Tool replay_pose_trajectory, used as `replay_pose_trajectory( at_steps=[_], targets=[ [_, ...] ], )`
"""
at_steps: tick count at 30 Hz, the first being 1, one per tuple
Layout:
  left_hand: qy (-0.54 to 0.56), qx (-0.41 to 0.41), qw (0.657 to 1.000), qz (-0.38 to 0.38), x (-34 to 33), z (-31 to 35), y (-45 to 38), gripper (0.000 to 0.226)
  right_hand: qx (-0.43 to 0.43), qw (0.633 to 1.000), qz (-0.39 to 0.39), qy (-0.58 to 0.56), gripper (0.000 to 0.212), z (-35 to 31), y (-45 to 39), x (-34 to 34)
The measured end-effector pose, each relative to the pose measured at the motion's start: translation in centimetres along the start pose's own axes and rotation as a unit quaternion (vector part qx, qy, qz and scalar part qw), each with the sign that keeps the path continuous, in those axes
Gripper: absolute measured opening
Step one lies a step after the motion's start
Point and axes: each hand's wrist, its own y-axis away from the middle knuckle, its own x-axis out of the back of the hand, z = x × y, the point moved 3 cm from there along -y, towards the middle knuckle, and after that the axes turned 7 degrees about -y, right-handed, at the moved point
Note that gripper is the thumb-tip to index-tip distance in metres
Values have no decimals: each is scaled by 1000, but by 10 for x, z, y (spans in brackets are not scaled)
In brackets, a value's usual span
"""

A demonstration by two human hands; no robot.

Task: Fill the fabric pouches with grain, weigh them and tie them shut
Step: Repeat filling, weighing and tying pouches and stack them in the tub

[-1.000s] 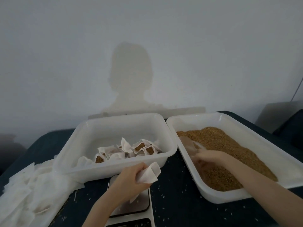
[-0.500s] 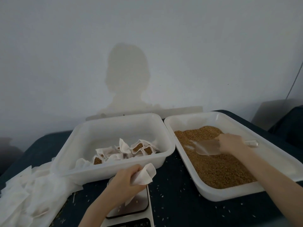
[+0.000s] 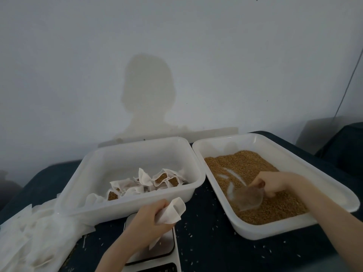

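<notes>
My right hand (image 3: 275,183) grips a clear scoop (image 3: 249,199) buried in the grain tray (image 3: 294,228). My left hand (image 3: 151,218) pinches the empty pouch (image 3: 172,212) above the scale (image 3: 157,252), leftward, mouth facing the scoop.

Both forearms are bare right to the lower edge of the picture, with no sleeve or cuff showing on either. The left hand (image 3: 146,220) and the right hand (image 3: 275,182) carry no glove, ring, watch or bracelet
</notes>
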Motion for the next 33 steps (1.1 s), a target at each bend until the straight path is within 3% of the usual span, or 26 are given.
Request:
replay_pose_trajectory(
  at_steps=[10, 16, 26, 33],
  targets=[
    [-3, 2, 1000, 4, -3, 4, 1, 10, 31, 986, -93, -133, 75, 15, 9, -3],
    [1, 6, 1000, 1, -3, 1, 1, 9, 79, 982, -62, -161, 80, 15, 8, 5],
    [19, 37, 999, 0, -4, -6, 1, 16, 182, 964, 27, -194, 66, -23, 13, 17],
    [16, 66, 998, 9, 5, -11, 5, 17, 251, 950, -34, -183, 64, -86, 14, 7]
  ],
)
